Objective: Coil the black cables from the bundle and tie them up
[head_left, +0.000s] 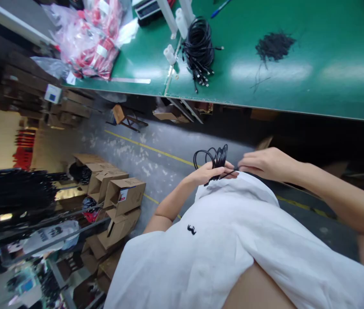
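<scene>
Clearly the left hand (212, 171) is closing its grip around a small coil of black cable (215, 158), with the loops standing up out of the fist, while the right hand (263, 164) is pinching a narrow grip on the thin tail of cable running out toward it; the two hands are sitting just beside each other above the lap, over the white shirt (233, 240). By its look the cable is light, limp and springy, so the loops are likely wanting to fan open; the waist of the bundle, where the fingers are already wrapping it, seems the surest place to hold. Far off, on the green tabletop (329, 77), a larger bundle of black cables (198, 47) is lying near the left, well apart from the hands. Open cardboard boxes (117, 201) are standing on the floor at the left.
</scene>
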`<action>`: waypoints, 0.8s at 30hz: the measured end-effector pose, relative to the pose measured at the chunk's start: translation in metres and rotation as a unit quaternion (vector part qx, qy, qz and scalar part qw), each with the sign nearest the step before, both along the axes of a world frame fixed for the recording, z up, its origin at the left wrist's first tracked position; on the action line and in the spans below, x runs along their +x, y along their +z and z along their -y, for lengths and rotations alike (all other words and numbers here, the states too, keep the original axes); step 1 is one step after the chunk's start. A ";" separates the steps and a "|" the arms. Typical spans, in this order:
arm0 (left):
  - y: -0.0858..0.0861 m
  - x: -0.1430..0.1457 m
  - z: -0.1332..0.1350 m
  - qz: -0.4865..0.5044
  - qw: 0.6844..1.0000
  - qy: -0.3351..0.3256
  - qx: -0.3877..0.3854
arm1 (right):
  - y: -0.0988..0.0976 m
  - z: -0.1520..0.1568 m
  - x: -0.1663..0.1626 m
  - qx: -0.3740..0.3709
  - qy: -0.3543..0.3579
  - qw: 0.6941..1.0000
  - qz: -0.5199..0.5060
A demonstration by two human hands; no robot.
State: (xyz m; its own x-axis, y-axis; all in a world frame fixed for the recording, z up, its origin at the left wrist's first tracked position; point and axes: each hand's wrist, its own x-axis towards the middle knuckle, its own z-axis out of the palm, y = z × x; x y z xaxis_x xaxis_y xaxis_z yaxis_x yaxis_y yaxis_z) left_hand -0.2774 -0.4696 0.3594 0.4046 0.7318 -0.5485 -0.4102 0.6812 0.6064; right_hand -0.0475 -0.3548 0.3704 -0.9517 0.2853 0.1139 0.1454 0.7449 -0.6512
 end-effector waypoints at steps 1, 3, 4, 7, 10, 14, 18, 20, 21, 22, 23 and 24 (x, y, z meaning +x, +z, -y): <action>0.001 0.004 -0.001 0.021 0.999 -0.032 0.005 | 0.000 -0.009 -0.008 0.005 0.000 1.000 0.005; 0.006 0.007 -0.004 0.055 0.997 -0.059 0.007 | -0.004 -0.022 -0.016 0.002 -0.005 1.000 0.009; 0.008 0.007 -0.005 0.068 0.996 -0.059 0.004 | -0.006 -0.026 -0.018 -0.003 -0.018 1.000 0.004; 0.014 0.005 -0.009 0.094 0.993 -0.063 -0.015 | -0.007 -0.023 -0.021 -0.003 -0.090 0.995 -0.041; 0.018 0.005 -0.012 0.112 0.983 -0.146 -0.016 | -0.004 -0.010 -0.031 0.028 -0.087 0.992 -0.086; 0.023 0.004 -0.015 0.124 0.958 -0.257 0.018 | -0.008 0.001 -0.049 0.024 0.030 0.993 -0.115; 0.026 -0.007 -0.015 0.100 0.960 -0.255 0.054 | -0.017 0.004 -0.054 -0.040 -0.018 0.992 -0.116; 0.024 -0.016 -0.014 0.075 0.963 -0.252 0.057 | -0.017 0.008 -0.056 -0.046 -0.058 0.991 -0.108; 0.023 -0.021 -0.014 0.066 0.964 -0.252 0.057 | -0.014 0.011 -0.059 -0.023 -0.071 0.993 -0.096; 0.022 -0.025 -0.014 0.062 0.964 -0.251 0.058 | -0.010 0.014 -0.063 0.015 -0.071 0.994 -0.080; 0.021 -0.030 -0.015 0.063 0.963 -0.257 0.057 | -0.005 0.017 -0.067 0.060 -0.057 0.994 -0.067; 0.020 -0.034 -0.016 0.066 0.959 -0.269 0.056 | 0.001 0.020 -0.071 0.106 -0.035 0.992 -0.059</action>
State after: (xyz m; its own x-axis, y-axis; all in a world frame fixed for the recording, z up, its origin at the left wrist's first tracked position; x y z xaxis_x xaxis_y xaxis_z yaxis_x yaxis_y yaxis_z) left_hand -0.3112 -0.4540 0.3798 0.8014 0.4480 -0.3963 -0.0954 0.7498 0.6547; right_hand -0.1184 -0.3747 0.3713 -0.9072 0.3074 0.2872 0.1334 0.8577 -0.4966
